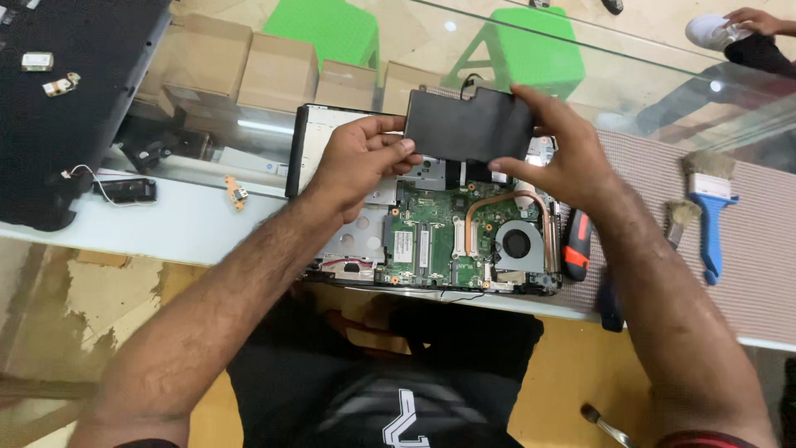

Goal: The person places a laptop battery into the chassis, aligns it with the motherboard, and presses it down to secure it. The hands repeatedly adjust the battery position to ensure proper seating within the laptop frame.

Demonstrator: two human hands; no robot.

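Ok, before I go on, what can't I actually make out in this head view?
- Underside of the black battery pack: faces away.
- Rear of the opened laptop: hidden by the pack and both hands, left hand, right hand.
- Red-handled tool: tip behind the right forearm.
- Board parts: too small to identify.

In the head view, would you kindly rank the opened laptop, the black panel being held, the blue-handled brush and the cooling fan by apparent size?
1. Opened laptop, clearly largest.
2. Black panel, held by left hand and right hand; raised nearer the camera, so somewhat flattered.
3. Blue-handled brush.
4. Cooling fan.
Brush and fan look close; that order is unsure.
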